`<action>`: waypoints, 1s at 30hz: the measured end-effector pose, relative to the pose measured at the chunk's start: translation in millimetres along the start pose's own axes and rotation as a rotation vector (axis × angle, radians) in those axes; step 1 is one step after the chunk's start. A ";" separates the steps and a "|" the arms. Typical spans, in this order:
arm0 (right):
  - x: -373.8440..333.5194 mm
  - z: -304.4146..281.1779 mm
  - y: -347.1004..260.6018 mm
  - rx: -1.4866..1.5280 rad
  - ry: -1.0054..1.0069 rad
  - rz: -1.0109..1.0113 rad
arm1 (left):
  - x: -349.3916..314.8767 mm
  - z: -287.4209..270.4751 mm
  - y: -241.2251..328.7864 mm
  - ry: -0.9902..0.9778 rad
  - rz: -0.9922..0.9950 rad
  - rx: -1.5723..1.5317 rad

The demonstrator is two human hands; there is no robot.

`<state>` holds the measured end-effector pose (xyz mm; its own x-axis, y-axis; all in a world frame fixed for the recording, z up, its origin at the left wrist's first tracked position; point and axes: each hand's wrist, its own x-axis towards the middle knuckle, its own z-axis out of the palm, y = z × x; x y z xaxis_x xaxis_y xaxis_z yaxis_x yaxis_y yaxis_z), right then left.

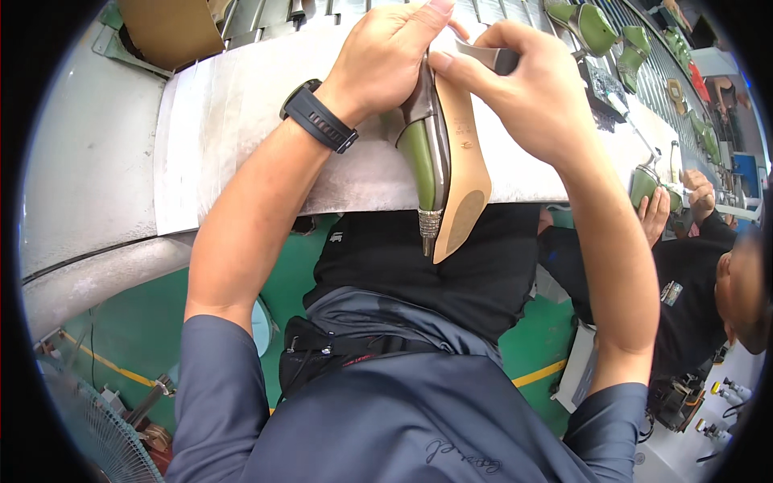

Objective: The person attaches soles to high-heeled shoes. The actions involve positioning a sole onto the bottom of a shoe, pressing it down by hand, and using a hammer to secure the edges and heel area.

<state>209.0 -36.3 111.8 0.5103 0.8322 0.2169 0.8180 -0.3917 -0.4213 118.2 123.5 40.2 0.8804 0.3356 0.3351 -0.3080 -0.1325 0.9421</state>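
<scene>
A pointed high-heeled shoe (459, 145) is held over the bench edge, its tan sole turned toward the right and its narrow toe toward me. Its side shows green and dark grey-brown, with a sparkly band close to the toe. My left hand (386, 56) is closed round the rear part of the shoe, fingers partly hidden. At the same end, my right hand (523, 80) curls its fingers and thumb about the grey heel (487, 55), thumb near the sole. A black watch (320, 117) sits on my left wrist.
Pale padding covers the bench (258, 97); metal rollers (322, 10) run behind it. Several green shoes (592, 30) lie at the right. A co-worker's hands (659, 213) hold another green shoe (644, 181) there. A brown panel (173, 32) is far left; a fan (97, 435) stands lower left.
</scene>
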 end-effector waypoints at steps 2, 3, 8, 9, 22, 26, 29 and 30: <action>-8.8 7.0 10.8 0.245 -0.046 0.047 | 1.7 3.7 2.4 -0.016 0.058 0.008; -10.3 9.9 9.6 0.500 -0.088 0.094 | 0.7 2.8 2.2 -0.007 0.054 0.007; -10.4 19.0 5.6 0.651 -0.231 0.073 | -3.4 2.8 0.4 0.029 0.085 -0.038; -12.0 20.9 5.7 0.650 -0.234 0.073 | -3.2 2.9 1.3 0.027 0.088 -0.041; -38.8 45.9 22.6 0.971 -0.269 0.219 | -3.0 7.8 1.1 0.077 0.107 0.029; -38.5 38.0 11.7 0.881 -0.260 0.231 | -0.5 9.7 -1.7 0.098 0.100 0.083; -39.0 36.0 -1.6 0.696 -0.242 0.277 | -0.9 12.1 1.0 0.115 0.084 0.091; -39.1 37.8 -3.0 0.646 -0.199 0.255 | -0.1 12.9 2.7 0.121 0.078 0.106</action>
<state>176.6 -52.8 71.3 0.5558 0.8257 -0.0966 0.3283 -0.3247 -0.8870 121.9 111.0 42.6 0.8039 0.4291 0.4119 -0.3278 -0.2582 0.9088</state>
